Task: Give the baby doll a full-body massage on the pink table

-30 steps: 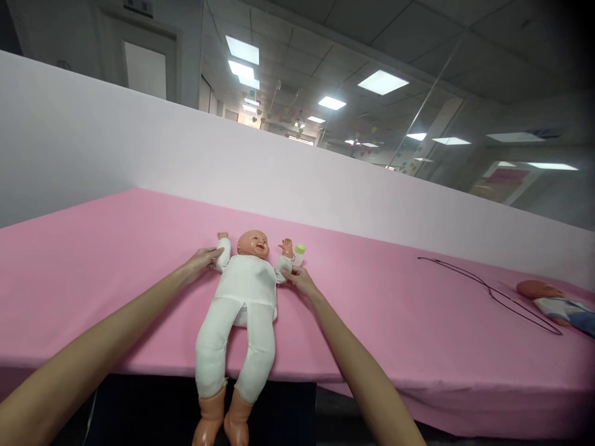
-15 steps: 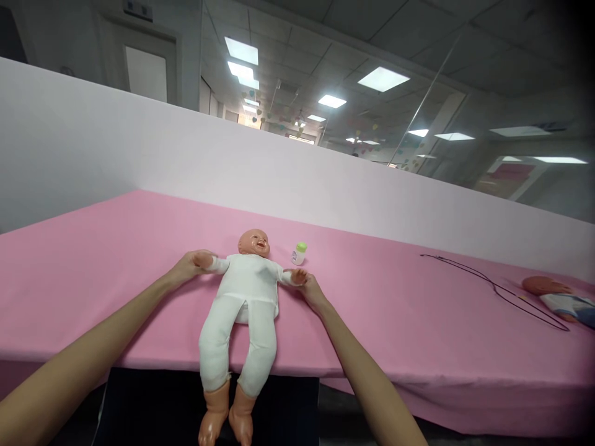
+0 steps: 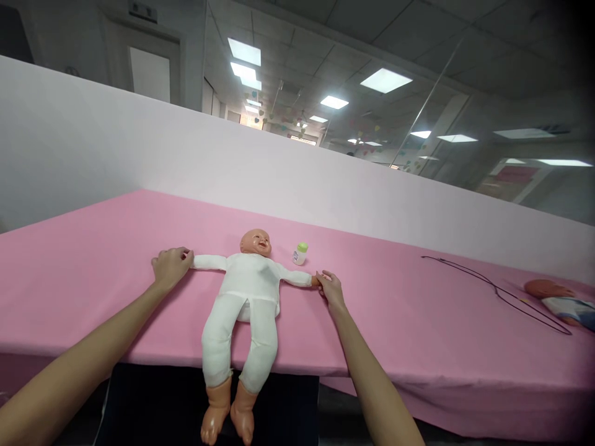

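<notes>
A baby doll (image 3: 251, 282) in a white cloth body lies face up on the pink-covered table (image 3: 395, 310), its feet hanging past the front edge. Both its arms are stretched out sideways. My left hand (image 3: 171, 266) is closed around the doll's hand on the left, which it hides. On the other side, my right hand (image 3: 331, 288) pinches the doll's other hand, of which a little shows at the wrist. Close to the doll's head stands a small clear bottle (image 3: 300, 254) with a green cap.
A second doll (image 3: 553, 294) lies at the far right, beside a thin dark looped cord (image 3: 483, 279). Behind the table runs a low white wall (image 3: 232, 167) with glass above it. A dark seat or cloth (image 3: 153, 402) is below the front edge.
Both my hands have moved outward, drawing the doll's arms from slightly bent to straight out at its sides. The doll's body and the bottle stay in place.
</notes>
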A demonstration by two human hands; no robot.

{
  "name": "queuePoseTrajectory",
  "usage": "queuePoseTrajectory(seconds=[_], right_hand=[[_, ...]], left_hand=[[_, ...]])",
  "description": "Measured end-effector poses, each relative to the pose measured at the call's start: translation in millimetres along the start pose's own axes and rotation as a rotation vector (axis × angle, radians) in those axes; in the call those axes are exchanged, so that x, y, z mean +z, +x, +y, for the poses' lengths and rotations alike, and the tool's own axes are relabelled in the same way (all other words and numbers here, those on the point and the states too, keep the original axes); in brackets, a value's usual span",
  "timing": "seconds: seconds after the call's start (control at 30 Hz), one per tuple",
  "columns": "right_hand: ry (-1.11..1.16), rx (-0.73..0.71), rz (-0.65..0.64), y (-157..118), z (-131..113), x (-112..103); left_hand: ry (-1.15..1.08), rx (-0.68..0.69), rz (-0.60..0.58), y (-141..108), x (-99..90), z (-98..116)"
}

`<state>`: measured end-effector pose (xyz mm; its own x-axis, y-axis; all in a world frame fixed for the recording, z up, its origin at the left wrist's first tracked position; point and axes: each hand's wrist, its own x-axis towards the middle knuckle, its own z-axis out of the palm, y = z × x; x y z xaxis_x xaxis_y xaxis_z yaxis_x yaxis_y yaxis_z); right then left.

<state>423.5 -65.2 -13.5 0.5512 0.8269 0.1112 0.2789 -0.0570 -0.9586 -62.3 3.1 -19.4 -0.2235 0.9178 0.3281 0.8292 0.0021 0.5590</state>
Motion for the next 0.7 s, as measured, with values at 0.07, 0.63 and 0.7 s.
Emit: queuePoseTrajectory(seconds=[0.07,0.63,0.7], right_hand=[[-0.118,-0.039,0.003,-1,-1,-4],[-0.585,-0.607,-0.066,41,-67,27],[-0.633,-0.666,-0.122,46,-64,30]], left_hand=[[0.056,0.016,-0.019,-1,-0.6,4],[-1.323,-0.115,-0.726,-9,68.1,277],[-1.332,-0.238,-0.812,-3,89.5,300]])
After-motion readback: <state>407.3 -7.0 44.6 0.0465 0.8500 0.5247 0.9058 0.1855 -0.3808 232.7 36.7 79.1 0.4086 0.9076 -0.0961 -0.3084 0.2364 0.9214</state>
